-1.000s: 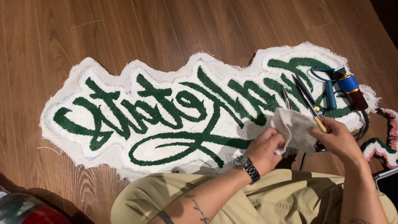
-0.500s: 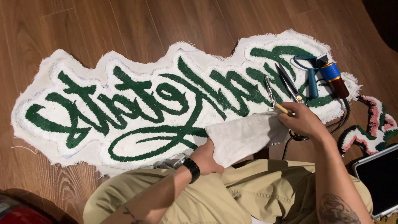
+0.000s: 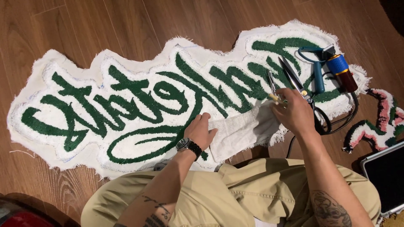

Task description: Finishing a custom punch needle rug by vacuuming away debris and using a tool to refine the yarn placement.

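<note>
A large white tufted rug (image 3: pixel 139 63) with green script lettering lies flat on the wood floor. Its near edge is folded over, showing the pale woven backing (image 3: pixel 240 130). My left hand (image 3: pixel 201 131), with a black wristwatch, presses flat on that folded flap. My right hand (image 3: pixel 293 113) rests on the flap's right end and grips small metal snips (image 3: pixel 272 86) with a yellowish handle. Large scissors (image 3: pixel 294 82) lie on the rug just right of that hand.
A blue and brown corded hand tool (image 3: pixel 334 69) rests on the rug's right end, its black cable (image 3: pixel 336 124) looping near my knee. A small pink, green and white tufted piece (image 3: pixel 381 122) and a dark tablet (image 3: pixel 385 174) lie at the right.
The view has shifted, so the rug sits further right. My left hand moved from under the flap onto its top, and the folded backing now lies flatter under both hands.
</note>
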